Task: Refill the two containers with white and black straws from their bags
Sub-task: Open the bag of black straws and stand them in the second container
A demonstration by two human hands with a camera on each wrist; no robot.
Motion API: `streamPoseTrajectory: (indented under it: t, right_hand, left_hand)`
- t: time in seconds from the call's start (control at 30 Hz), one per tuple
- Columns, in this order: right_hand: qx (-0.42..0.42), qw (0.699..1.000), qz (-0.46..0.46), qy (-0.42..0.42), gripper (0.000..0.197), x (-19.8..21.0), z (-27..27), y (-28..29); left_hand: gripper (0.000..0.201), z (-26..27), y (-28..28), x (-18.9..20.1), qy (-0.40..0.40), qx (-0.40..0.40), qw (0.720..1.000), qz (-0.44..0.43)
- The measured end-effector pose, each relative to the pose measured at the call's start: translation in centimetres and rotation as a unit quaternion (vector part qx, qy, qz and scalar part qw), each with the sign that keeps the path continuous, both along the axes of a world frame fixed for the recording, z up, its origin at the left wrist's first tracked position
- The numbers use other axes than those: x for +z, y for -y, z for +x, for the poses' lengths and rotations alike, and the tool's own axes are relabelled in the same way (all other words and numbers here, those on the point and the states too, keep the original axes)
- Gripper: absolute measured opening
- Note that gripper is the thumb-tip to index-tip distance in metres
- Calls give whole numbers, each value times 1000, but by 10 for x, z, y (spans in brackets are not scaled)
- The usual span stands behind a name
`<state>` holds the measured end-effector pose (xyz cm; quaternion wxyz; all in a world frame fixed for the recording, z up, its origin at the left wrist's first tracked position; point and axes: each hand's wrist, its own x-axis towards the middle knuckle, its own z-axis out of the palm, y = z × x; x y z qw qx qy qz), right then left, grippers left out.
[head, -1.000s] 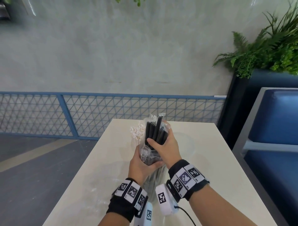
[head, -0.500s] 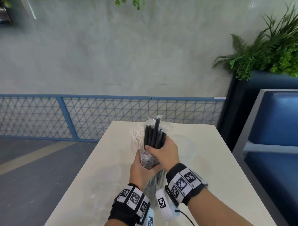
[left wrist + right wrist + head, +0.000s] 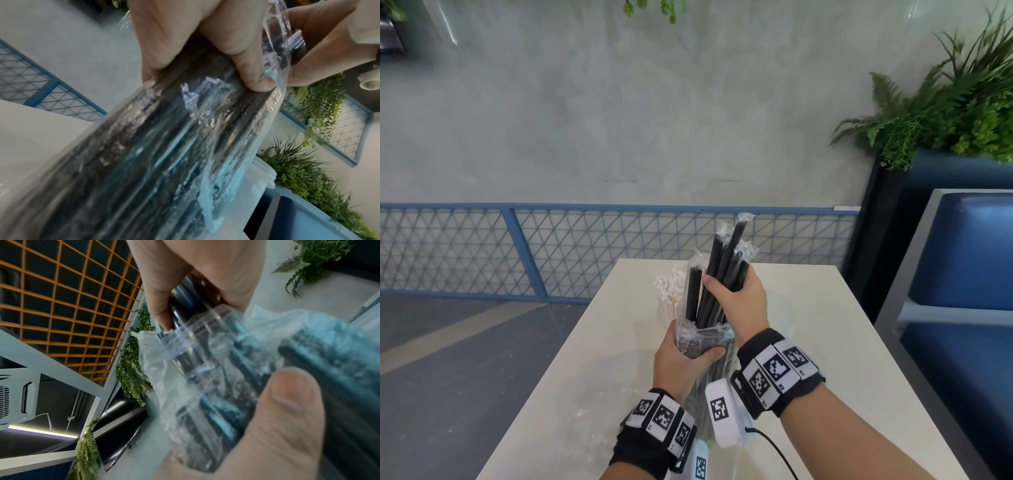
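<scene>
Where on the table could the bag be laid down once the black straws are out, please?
Bare tabletop lies right of the right hand, out to the right edge. The left side looks littered with clear plastic. The middle is crowded: white straws, left hand.

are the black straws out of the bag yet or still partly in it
Partly in. The right hand grips the black straws with their tops well above the clear bag, while their lower ends sit inside it, held by the left hand.
</scene>
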<state>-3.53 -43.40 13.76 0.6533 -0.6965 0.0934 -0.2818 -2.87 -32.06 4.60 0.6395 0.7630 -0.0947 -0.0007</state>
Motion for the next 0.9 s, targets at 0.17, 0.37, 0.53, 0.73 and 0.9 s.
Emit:
streamPoseTrajectory:
  t: [0.17,0.37,0.53,0.73,0.9]
  right_hand:
    - [24,1000,7,-7,23,-2,2,0]
    - [-46,999,-12,6,60,-10,-7,-3]
    - [-60,992,-86,-73,47,-19,-7,-8]
    - [-47,994,-77,-69,31,-13,8,4]
    - [-43,998,43,-4,23,7,14,12]
  left_hand:
    - [63,3,-1,1,-10,-2,1000,7]
    - [76,3,4,-1,-11,-4,1000,10]
    - [97,0,10,1,3,1,1000,23]
    - [102,4,11,3,-21,-5,1000,20]
    - [72,9,4,-1,-53,8,999,7]
